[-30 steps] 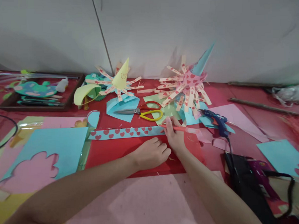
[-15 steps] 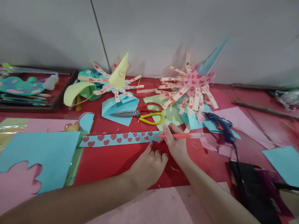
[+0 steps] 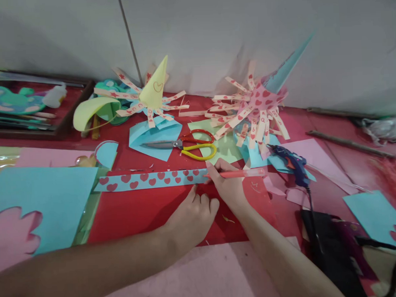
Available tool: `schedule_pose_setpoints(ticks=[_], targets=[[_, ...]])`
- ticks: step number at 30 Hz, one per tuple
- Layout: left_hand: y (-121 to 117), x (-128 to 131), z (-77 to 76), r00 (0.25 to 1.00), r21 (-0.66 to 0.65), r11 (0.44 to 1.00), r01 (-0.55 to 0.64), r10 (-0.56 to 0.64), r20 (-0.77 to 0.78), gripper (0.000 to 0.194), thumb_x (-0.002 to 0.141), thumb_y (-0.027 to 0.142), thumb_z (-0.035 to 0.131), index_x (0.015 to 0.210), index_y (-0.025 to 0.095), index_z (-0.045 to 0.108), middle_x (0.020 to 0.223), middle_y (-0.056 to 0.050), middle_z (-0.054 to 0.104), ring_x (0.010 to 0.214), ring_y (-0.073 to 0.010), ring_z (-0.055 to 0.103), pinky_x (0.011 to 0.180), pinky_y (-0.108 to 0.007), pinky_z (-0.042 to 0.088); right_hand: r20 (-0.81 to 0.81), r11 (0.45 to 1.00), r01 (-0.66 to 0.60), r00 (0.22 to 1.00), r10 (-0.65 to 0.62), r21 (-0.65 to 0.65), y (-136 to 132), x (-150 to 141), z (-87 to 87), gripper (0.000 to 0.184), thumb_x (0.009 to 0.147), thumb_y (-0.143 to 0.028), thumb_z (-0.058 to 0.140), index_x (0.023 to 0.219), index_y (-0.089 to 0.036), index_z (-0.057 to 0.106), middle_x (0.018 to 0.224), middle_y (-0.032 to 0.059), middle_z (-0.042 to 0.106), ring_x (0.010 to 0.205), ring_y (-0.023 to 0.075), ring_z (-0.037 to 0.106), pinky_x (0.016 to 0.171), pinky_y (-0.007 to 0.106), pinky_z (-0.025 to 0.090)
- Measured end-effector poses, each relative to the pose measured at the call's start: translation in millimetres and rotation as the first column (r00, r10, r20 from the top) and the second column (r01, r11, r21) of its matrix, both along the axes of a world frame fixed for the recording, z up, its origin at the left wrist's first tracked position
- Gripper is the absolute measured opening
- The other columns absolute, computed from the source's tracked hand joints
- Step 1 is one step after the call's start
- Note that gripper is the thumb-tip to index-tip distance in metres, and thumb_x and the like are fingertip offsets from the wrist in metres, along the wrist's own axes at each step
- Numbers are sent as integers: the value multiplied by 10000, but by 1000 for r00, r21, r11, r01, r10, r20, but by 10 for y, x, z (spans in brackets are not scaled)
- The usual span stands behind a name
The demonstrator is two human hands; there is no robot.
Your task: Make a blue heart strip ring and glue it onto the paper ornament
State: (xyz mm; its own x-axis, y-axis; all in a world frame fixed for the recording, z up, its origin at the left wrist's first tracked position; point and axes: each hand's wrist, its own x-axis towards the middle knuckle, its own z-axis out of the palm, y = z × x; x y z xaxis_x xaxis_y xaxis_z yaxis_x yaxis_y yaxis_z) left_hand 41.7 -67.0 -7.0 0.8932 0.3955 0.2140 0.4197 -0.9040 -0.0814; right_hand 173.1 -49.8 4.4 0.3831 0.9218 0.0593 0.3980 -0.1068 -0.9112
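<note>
Scissors behind paper strip, tray at far left, glue gun at right

Right hand: fingers pinching a red pen, tip at the strip's right end
Left hand: kinda curled, fingertip right by the strip's lower edge
Strip: light blue paper, two rows of red hearts
Scissors: just past the strip, blades pointing left
</note>
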Motion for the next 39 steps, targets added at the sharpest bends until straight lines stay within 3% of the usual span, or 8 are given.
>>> schedule_pose_setpoints(ticks=[11,17,22,28,39], targets=[[12,5,-3,1000,-16,1000,26,-26,-2,116,745,51,396,766,154,445,604,-23,543,568,-168,546,883,-435,434,29,999,-32,999,33,-26,0,2,-31,387,825,-377,523,519,-213,352,406,-78,429,422,91,512,471,216,379],[11,0,10,1000,-12,1000,23,-23,-5,115,750,60,389,780,148,457,612,-35,554,588,-179,561,871,-441,447,-61,1000,-20,998,18,-24,-15,14,-37,420,779,-463,599,539,-217,358,398,-84,402,452,114,576,466,215,394],[9,-2,16,1000,-11,1000,27,-27,-4,107,744,61,403,774,150,454,606,-31,552,577,-175,560,847,-427,464,-158,998,-45,986,49,32,-17,19,-38,317,813,-447,573,650,-225,418,426,-95,428,404,104,549,444,214,421],[7,2,15,1000,9,1000,12,-12,-6,105,739,63,407,762,158,445,595,-23,548,559,-166,551,851,-422,462,-233,999,39,972,-32,23,-6,9,-46,451,754,-459,645,552,-227,316,353,-104,361,382,111,549,425,205,432],[9,-1,13,1000,-40,999,22,-23,-7,98,767,68,401,785,146,457,617,-34,559,578,-179,564,863,-451,451,-161,1000,13,987,-11,7,-13,11,-62,434,782,-467,611,560,-225,326,366,-101,394,413,115,571,480,219,453]])
